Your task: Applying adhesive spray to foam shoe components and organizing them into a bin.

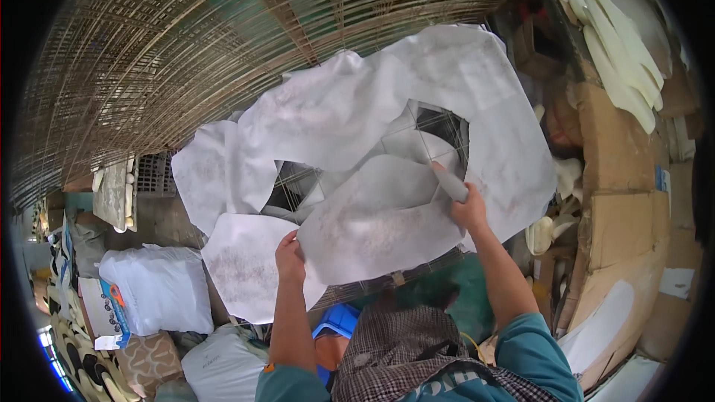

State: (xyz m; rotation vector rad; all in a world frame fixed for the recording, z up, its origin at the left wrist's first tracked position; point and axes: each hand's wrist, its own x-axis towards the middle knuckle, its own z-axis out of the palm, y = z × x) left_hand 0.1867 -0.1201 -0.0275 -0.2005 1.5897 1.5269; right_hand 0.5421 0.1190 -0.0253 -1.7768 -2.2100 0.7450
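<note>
A piece of white-grey sheet material (380, 216), leather-like with faint brownish smudges, spans the space between my hands. My left hand (291, 257) pinches its left edge. At its right end my right hand (469, 210) grips a corner that is folded or curled up. Beneath and behind lies a larger sheet of the same look (320, 104), draped over a wire mesh rack (445, 126) that shows through gaps between the pieces. Another rounded white piece (249, 264) hangs at the near left, beside my left hand.
Stacked wire mesh racks (164, 45) rise along the far side. On the left sit a white plastic bag (160, 286) and a second white sack (223, 365). Cardboard boxes (625, 231) line the right side, with cream-coloured shaped pieces (614, 52) above. A blue plastic item (339, 320) lies near my body.
</note>
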